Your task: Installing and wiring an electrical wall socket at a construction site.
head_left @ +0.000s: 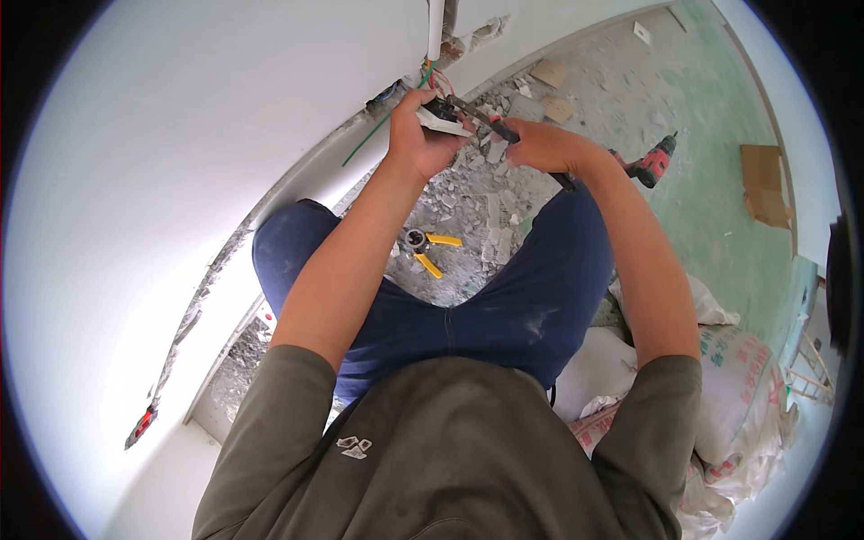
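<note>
Both hands work low against the white wall (180, 162): the left hand (416, 135) grips a white socket plate (444, 120) where coloured wires (430, 79) emerge, while the right hand (540, 146) is closed round dark pliers (490, 124) touching it. Yellow-handled wire strippers (427, 247) lie on rubble below.

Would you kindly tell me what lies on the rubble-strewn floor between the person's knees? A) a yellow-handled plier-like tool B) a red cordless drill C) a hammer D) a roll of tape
A: a yellow-handled plier-like tool lies on the rubble between the knees, below the left hand holding the socket plate; the red drill lies off to the right.
</note>
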Available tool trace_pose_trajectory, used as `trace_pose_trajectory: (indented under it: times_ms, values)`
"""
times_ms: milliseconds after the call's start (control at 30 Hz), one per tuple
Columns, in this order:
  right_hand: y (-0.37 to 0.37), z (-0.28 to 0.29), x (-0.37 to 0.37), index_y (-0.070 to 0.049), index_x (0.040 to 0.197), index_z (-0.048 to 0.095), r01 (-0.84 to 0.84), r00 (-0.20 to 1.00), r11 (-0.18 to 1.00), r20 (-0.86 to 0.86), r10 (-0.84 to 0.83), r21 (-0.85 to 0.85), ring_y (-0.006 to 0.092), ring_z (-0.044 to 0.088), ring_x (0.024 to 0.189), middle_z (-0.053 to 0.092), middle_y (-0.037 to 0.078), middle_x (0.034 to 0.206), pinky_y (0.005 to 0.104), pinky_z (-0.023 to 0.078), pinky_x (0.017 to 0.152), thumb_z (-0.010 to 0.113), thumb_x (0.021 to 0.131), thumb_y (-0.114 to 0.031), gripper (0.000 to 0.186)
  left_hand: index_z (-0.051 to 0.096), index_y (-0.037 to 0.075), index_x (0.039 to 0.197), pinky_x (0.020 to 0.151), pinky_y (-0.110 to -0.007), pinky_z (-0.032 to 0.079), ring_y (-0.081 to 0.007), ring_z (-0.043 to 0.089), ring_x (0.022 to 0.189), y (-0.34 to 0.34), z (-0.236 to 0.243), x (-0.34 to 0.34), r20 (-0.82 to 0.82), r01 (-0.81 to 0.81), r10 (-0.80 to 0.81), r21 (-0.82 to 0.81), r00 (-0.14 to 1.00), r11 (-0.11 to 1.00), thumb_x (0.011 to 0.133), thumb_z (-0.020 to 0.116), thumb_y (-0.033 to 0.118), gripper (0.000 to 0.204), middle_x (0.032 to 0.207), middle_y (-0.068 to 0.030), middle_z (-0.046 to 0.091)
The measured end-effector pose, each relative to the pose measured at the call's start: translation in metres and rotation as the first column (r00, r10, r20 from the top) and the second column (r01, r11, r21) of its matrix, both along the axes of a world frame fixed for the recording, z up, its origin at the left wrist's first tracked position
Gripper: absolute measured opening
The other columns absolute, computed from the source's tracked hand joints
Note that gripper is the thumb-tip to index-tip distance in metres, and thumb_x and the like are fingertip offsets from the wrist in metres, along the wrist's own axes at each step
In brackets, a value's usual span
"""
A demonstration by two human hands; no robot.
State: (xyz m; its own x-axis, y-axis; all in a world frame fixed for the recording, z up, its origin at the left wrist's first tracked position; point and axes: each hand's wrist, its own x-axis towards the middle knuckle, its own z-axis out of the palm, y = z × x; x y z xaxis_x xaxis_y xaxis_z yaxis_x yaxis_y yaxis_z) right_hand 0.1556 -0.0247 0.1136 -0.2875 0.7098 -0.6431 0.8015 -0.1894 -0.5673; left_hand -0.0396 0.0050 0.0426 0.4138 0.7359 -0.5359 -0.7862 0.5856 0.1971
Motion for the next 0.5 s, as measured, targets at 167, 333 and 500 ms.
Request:
trace_pose_trajectory:
  times_ms: [167, 333, 500]
  values:
    - [-0.006, -0.013, -0.003, -0.004, 0.123, 0.054, 0.022, 0.999, 0.998, -0.028, -0.02, 0.064, 0.0206, 0.06, 0.082, 0.064, 0.009, 0.088, 0.0341, 0.047, 0.073, 0.061, 0.079, -0.017, 0.046, 0.052, 0.005, 0.099, 0.077, -0.047, 0.047, -0.0275, 0.05, 0.078, 0.001, -0.001, -0.001, 0.044, 0.042, -0.043, 0.035, 0.998, 0.999, 0.078, 0.062, 0.021, 0.028, 0.087, -0.0126, 0.049]
    - [-0.008, -0.031, 0.009, -0.004, 0.112, 0.06, 0.047, 0.987, 0.989, -0.157, -0.024, 0.142, 0.0275, 0.063, 0.077, 0.066, 0.012, 0.086, 0.0394, 0.048, 0.07, 0.059, 0.08, -0.016, 0.034, 0.054, 0.006, 0.095, 0.077, -0.046, 0.046, -0.0276, 0.049, 0.078, 0.0, 0.001, 0.002, 0.126, 0.053, -0.057, 0.034, 0.99, 0.998, 0.077, 0.063, 0.024, 0.027, 0.087, -0.0123, 0.049]
    - [-0.015, -0.013, -0.011, -0.001, 0.108, 0.061, 0.021, 0.988, 0.954, 0.137, -0.065, 0.299, 0.0394, 0.064, 0.087, 0.066, 0.025, 0.091, 0.0454, 0.05, 0.078, 0.055, 0.08, -0.017, 0.034, 0.054, 0.005, 0.094, 0.078, -0.045, 0.046, -0.0277, 0.049, 0.077, 0.002, -0.002, -0.004, 0.088, 0.056, -0.061, 0.063, 0.994, 0.996, 0.077, 0.062, 0.024, 0.026, 0.086, -0.0128, 0.049]
